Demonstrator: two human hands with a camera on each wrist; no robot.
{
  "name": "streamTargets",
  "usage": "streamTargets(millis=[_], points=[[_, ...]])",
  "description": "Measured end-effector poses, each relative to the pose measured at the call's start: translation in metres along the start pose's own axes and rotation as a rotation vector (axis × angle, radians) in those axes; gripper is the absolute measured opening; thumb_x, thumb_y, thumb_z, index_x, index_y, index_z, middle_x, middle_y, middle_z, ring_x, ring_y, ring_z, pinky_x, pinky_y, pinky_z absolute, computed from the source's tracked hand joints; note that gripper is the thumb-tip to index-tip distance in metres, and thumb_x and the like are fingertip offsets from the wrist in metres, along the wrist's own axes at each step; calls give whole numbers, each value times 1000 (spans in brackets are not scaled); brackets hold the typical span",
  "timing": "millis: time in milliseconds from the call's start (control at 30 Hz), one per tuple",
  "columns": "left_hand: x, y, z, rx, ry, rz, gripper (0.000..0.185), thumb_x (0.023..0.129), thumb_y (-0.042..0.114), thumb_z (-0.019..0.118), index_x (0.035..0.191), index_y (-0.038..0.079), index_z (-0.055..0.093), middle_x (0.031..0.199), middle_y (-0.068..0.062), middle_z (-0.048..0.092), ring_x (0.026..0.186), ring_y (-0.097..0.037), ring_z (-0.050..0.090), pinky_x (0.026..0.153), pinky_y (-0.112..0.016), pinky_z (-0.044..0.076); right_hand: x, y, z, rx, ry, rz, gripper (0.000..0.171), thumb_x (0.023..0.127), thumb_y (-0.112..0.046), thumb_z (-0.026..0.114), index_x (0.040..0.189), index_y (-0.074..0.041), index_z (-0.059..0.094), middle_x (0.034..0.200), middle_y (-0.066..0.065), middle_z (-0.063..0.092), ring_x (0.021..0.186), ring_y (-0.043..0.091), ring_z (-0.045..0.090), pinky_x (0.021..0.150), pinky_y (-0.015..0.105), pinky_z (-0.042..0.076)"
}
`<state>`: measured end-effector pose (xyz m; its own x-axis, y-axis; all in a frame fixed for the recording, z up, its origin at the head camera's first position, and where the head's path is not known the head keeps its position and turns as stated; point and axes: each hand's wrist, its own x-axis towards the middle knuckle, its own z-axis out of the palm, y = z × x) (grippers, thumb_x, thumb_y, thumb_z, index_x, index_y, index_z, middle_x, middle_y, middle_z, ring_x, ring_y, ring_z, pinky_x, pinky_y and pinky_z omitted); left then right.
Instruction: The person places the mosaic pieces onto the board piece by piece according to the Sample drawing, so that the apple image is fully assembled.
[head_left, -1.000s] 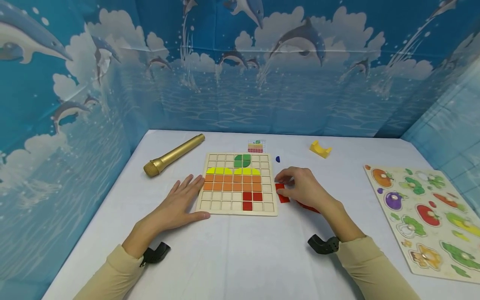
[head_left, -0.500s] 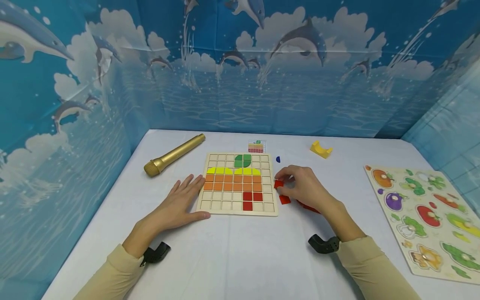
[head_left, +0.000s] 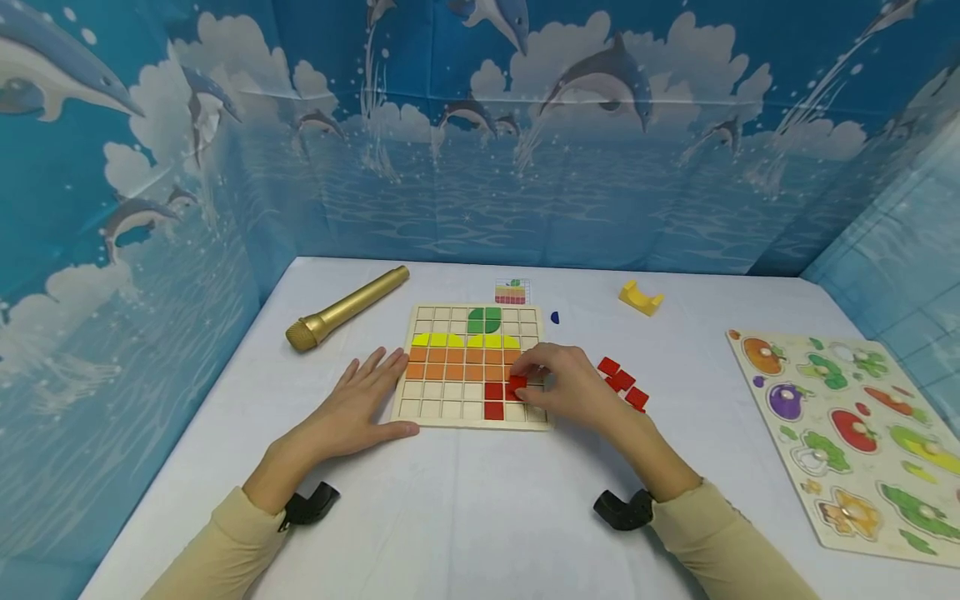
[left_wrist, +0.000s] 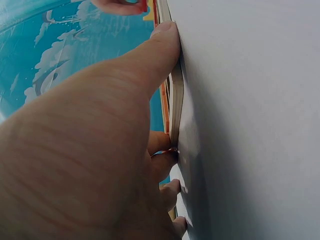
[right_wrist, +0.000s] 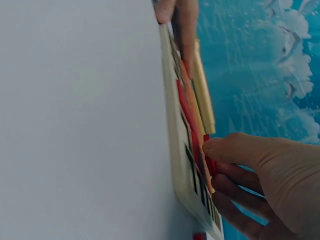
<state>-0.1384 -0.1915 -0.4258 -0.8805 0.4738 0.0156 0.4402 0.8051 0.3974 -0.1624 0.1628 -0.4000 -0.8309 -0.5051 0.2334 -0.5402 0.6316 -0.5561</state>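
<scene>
A wooden grid board [head_left: 435,410] lies on the white table, with green, yellow, orange and red pieces set in its cells. My right hand [head_left: 566,383] pinches a small red square tile [right_wrist: 209,155] between thumb and fingers, over the right part of the board beside the red cells. Along the board's left edge rests my left hand [head_left: 352,410], fingers spread and thumb at the near corner. In the left wrist view the left thumb [left_wrist: 165,45] touches the board's side. Loose red tiles [head_left: 620,381] lie on the table beyond my right hand, partly hidden by it.
A gold microphone [head_left: 348,308] lies left of the board. Behind it are a small picture card [head_left: 512,292], a dark blue half-round piece [head_left: 555,317] and a yellow curved stand [head_left: 641,298]. A vegetable peg puzzle [head_left: 855,433] lies at the right.
My right hand has picked up a red tile from right of the board and carried it left over the board. More loose red tiles now show. My left hand has stayed put.
</scene>
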Motion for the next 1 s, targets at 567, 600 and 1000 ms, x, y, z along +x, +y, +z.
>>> streamTargets(millis=[567,600,1000], points=[[1,1,-2,-2,-19,-14,107,91,64,72,169,9,23,177,-10,19,165,-38,9,131,-64,5,15,-25,43,18,107,-63,14,87,-14,88,99,-14,82,97,-4,77,92,15,64,80,31,56],[1,1,-2,0,-21,-16,107,91,64,72,169,9,22,177,-10,19,165,-37,8,131,-64,5,15,-26,44,19,115,-63,13,87,-13,88,99,-15,83,97,-4,78,93,14,65,81,31,57],[1,1,-1,-6,-13,-12,106,92,64,71,169,9,22,177,-11,20,164,-39,10,130,-65,5,15,-30,51,-16,133,-106,10,88,-13,87,98,-14,85,99,-3,80,102,18,68,92,36,59]])
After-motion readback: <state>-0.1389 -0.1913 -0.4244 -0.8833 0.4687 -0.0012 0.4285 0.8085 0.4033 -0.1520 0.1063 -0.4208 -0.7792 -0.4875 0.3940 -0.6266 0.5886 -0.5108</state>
